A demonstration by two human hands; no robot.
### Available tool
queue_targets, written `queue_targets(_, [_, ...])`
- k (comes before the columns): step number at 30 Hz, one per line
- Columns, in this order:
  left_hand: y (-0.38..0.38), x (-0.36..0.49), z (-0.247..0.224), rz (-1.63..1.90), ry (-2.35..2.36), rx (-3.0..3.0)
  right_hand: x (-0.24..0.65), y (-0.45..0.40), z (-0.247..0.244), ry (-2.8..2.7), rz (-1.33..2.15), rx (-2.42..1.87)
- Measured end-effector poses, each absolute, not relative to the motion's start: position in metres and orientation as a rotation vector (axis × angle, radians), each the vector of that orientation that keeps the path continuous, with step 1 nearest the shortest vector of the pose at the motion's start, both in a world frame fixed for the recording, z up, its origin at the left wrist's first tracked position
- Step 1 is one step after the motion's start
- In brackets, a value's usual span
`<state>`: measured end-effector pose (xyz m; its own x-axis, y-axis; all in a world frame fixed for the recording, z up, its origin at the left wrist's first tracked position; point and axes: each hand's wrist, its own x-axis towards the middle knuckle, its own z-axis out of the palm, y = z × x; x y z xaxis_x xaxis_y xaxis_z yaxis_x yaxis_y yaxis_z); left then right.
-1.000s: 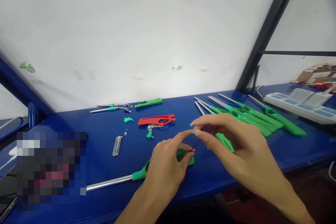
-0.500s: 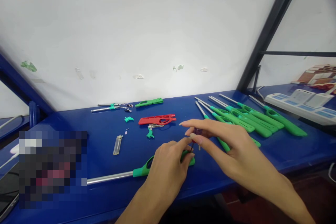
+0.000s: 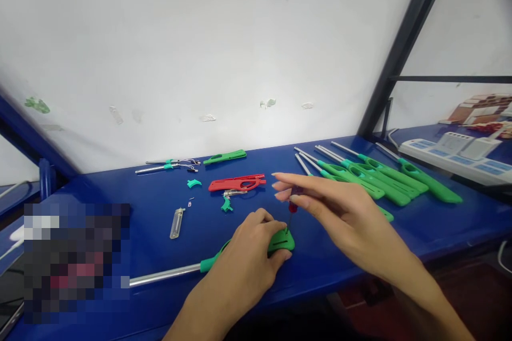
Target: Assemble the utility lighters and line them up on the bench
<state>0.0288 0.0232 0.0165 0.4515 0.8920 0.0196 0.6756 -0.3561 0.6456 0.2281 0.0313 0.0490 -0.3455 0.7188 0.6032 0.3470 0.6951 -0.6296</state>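
Note:
My left hand [image 3: 246, 253] presses a green long-nosed lighter [image 3: 283, 241] flat on the blue bench, fingers and thumb closed around its handle. The metal barrel of this lighter points left. In my right hand [image 3: 346, 213] a small screwdriver [image 3: 293, 206] with a dark red handle stands upright, pinched between thumb and fingers. Its tip meets the butt end of the handle, close to my left fingertips. Behind my hands lie a red lighter shell [image 3: 236, 184], a teal trigger [image 3: 226, 204] and a clear fuel tank [image 3: 176, 224].
Several green lighters [image 3: 404, 184] lie side by side at the right. Toward the wall are a green shell piece [image 3: 224, 157], metal barrels with wires [image 3: 160, 167] and another teal trigger [image 3: 194, 184]. A white power strip [image 3: 460, 157] sits far right; a blurred patch [image 3: 76, 261] covers the left.
My left fingers have shifted back from the lighter's butt end, so more of the green handle shows. The screwdriver stays at the handle, with more of its shaft visible. The view shifts slightly.

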Motion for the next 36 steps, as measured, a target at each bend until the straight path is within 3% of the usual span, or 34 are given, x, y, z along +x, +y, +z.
queue_targets(6, [0.024, 0.030, 0.022, 0.436, 1.364, 2.120, 0.224, 0.037, 0.045, -1.881, 0.154, -0.870])
queue_targets(11, [0.024, 0.029, 0.022, 0.425, 1.369, 2.109, 0.231, 0.035, 0.047, -1.958, 0.380, -0.739])
queue_targets(16, [0.026, 0.028, 0.020, 0.451, 1.375, 2.126, 0.230, 0.034, 0.048, -1.946, 0.147, -0.730])
queue_targets(22, [0.024, 0.028, 0.023, 0.419, 1.365, 2.123, 0.233, 0.032, 0.049, -2.009, 0.208, -0.711])
queue_targets(27, [0.024, 0.027, 0.021, 0.445, 1.370, 2.132, 0.231, 0.033, 0.050, -1.937, 0.040, -0.776])
queue_targets(36, [0.024, 0.029, 0.026, 0.392, 1.381, 2.110, 0.235, 0.038, 0.052, -1.882, 0.179, -0.859])
